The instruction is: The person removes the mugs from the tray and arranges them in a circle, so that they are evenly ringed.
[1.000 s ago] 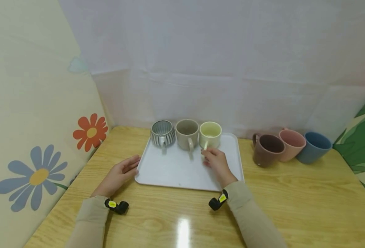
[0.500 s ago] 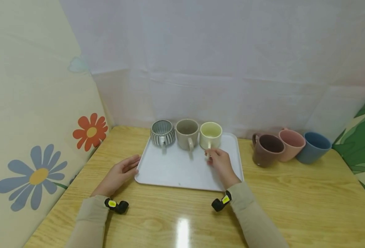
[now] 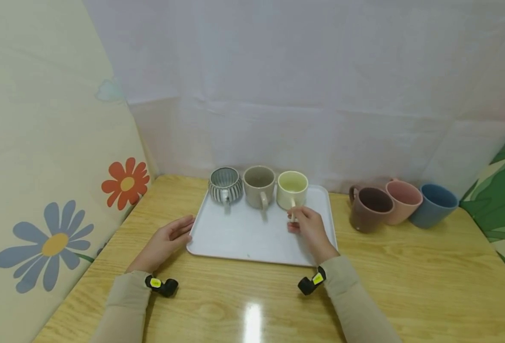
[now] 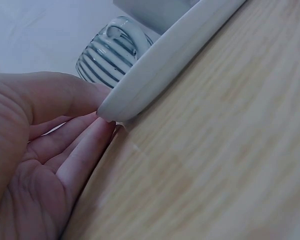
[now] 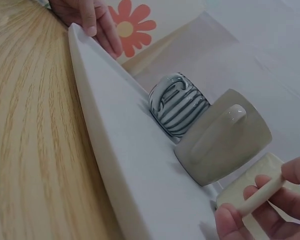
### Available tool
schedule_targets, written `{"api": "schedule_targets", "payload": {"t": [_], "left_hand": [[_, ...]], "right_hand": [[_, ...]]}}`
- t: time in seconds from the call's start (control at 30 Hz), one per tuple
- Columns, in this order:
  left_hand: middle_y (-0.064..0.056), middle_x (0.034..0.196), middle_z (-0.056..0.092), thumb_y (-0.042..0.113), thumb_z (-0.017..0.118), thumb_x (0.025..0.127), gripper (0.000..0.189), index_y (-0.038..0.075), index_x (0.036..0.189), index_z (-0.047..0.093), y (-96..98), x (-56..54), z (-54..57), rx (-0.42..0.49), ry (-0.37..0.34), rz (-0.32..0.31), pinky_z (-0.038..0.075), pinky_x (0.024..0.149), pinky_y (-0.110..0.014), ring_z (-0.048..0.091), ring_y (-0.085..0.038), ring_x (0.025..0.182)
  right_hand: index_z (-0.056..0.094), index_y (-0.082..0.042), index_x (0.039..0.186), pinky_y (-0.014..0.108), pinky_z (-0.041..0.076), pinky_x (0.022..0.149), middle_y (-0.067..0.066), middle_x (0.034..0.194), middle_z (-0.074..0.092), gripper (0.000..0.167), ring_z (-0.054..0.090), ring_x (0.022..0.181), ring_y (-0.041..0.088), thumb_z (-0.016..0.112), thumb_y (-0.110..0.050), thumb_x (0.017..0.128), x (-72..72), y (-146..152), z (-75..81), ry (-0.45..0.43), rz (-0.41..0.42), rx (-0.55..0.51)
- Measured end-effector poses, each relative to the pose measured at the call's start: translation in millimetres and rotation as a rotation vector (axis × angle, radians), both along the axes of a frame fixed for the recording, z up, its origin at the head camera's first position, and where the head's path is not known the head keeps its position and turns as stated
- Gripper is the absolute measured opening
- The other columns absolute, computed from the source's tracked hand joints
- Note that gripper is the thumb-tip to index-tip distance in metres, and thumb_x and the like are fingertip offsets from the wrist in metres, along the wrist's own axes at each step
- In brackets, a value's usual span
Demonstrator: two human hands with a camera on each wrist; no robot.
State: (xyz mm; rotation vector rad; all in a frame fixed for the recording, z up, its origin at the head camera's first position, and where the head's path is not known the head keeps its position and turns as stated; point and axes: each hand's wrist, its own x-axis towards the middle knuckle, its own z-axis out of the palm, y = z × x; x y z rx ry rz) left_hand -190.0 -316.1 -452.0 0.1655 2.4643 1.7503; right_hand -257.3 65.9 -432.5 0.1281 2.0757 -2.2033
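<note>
My right hand (image 3: 311,228) pinches the handle of a pale yellow mug (image 3: 292,183), which stands upright at the back right of a white tray (image 3: 239,238). Thumb and fingertips close on the handle from both sides in the right wrist view. At the tray's front left corner, my left hand (image 3: 166,242) holds the rim, thumb above and fingers (image 4: 87,150) low against the wood. Left of the yellow mug stand a grey-beige mug (image 3: 258,183) and a rounded striped cup (image 3: 225,183), handles facing me.
On the wooden table (image 3: 407,286), right of the tray, a brown mug (image 3: 366,216), a pink mug (image 3: 402,195) and a blue mug (image 3: 433,209) stand close together. A pale cloth (image 3: 278,71) hangs behind, and a flower-printed sheet (image 3: 55,143) lines the left side.
My right hand has shifted slightly right, and the yellow mug's handle has swung from pointing a little left to nearly straight toward me. The left hand has stayed put.
</note>
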Motion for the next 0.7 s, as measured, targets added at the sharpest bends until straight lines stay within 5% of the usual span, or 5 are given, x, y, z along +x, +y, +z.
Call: {"api": "schedule_targets", "payload": {"t": [0.7], "left_hand": [[-0.025, 0.157, 0.038, 0.010, 0.060, 0.103, 0.061, -0.004, 0.156, 0.032, -1.0, -0.6, -2.1, -0.002, 0.014, -0.007, 0.044, 0.098, -0.010, 0.042, -0.027, 0.141]], "right_hand": [[0.066, 0.020, 0.111, 0.022, 0.059, 0.068, 0.006, 0.088, 0.067, 0.030, 0.065, 0.069, 0.012, 0.057, -0.008, 0.103, 4.1, 23.2, -2.9, 0.034, 0.009, -0.044]]}}
